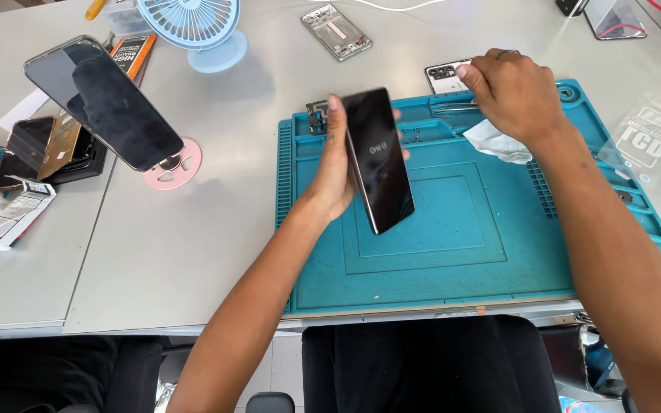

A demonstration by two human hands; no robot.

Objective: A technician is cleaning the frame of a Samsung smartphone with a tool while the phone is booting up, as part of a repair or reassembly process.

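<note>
Left hand (338,172) grips a dark phone (378,159) upright above the teal mat (453,252). Right hand (510,92) pinches tweezers (453,108) at the mat's far edge; a tissue (495,141) lies beside it. Reassembly appears unfinished: a back cover (444,76) lies apart.

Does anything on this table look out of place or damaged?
No damage shows. The left hand holds a dark phone tilted above the blue mat. A crumpled white tissue lies on the mat under the right hand. A bare phone frame lies off the mat.

Phone (378,157) above mat (453,252); fan (193,27) behind-left.
</note>
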